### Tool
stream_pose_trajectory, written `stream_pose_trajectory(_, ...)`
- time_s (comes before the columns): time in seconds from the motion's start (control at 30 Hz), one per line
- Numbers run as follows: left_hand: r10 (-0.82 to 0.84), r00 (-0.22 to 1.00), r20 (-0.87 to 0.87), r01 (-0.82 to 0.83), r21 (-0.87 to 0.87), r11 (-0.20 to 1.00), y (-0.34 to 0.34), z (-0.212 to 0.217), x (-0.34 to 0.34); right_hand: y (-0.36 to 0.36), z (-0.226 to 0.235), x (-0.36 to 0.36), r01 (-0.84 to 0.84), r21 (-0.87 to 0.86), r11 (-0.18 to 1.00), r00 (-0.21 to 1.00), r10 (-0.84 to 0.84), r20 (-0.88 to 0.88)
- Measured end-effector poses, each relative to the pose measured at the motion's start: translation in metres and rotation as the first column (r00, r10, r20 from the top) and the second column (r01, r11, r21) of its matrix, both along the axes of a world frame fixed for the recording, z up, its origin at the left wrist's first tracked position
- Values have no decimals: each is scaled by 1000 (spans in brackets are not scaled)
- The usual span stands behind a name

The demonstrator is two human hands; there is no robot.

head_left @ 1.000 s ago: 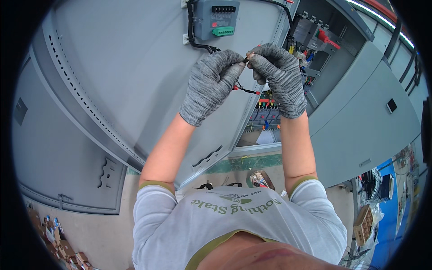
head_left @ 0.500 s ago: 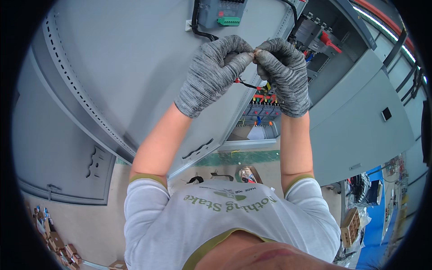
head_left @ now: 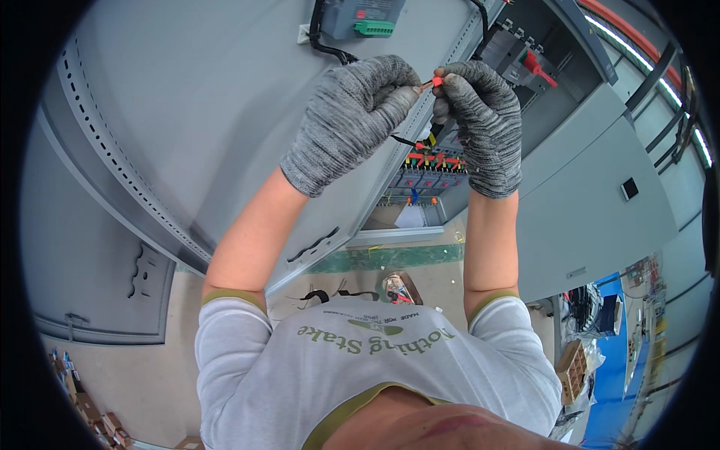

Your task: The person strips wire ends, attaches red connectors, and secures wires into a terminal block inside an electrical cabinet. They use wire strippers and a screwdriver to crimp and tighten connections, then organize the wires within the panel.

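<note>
Both my hands wear grey knitted gloves and meet in front of the grey cabinet door. The fingertips of my left hand point(head_left: 346, 120) are closed in a pinch on a thin wire point(head_left: 426, 85) with a coppery look. Opposite it, my right hand point(head_left: 486, 120) pinches a small red sleeve point(head_left: 437, 81) at the end of that wire. How far the wire goes into the sleeve is too small to tell. Below the fingers, a dark wire with a red piece point(head_left: 420, 145) runs toward the cabinet interior. A grey meter box point(head_left: 360, 16) with a green terminal block point(head_left: 373, 28) is on the door above.
Behind my hands, the open cabinet holds a row of breakers point(head_left: 424, 180) and a red rotary handle point(head_left: 538, 69). Another cabinet door point(head_left: 600, 195) stands at the right. On the floor are an open box of parts point(head_left: 401, 287) and, at far left, several cartons point(head_left: 90, 409).
My fingertips have drawn slightly apart, so the red sleeve and a short length of wire now show between them. The whole view has shifted a little, with the cabinet appearing farther left.
</note>
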State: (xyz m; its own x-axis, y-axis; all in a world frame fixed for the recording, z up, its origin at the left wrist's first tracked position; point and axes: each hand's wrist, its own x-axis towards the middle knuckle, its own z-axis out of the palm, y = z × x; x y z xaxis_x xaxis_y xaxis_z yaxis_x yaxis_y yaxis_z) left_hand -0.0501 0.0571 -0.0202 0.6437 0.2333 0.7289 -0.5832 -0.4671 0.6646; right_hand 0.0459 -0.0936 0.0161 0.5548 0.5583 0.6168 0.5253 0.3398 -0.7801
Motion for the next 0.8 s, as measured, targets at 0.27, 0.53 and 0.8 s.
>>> stream_pose_trajectory(0.27,11,1000,29,-12,34,999,0,-1,0,-2,3,3,-1,-65,998,998,5,61)
stream_pose_trajectory(0.53,64,994,89,-70,62,996,0,1,1,-9,16,3,94,-222,970,970,-39,241)
stream_pose_trajectory(0.8,80,989,128,-93,96,991,1,-1,3,-11,23,9,104,-247,963,915,5,403)
